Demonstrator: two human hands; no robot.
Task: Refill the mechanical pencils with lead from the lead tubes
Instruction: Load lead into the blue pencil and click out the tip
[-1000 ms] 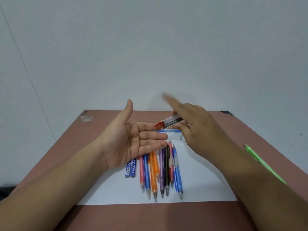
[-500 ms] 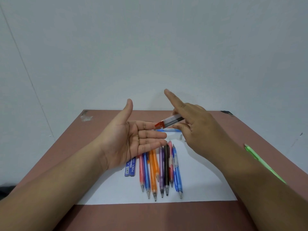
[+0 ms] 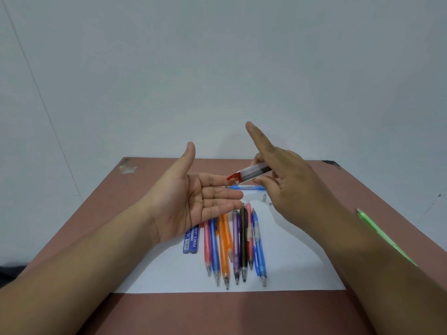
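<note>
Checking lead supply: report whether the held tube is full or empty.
Not empty: dark leads show through the clear lead tube in the right hand.

clear lead tube (image 3: 251, 174) tilted, pencils (image 3: 233, 245) side by side

Row of pencils (image 3: 235, 247) and blue lead box (image 3: 191, 240) block mid-paper. Bare paper (image 3: 302, 269) to their right, open table (image 3: 217, 313) at the near edge. Left hand (image 3: 193, 201) and right hand (image 3: 287, 187) hover above; narrow gap between. Green pencil (image 3: 384, 238) blocks right edge.
</note>
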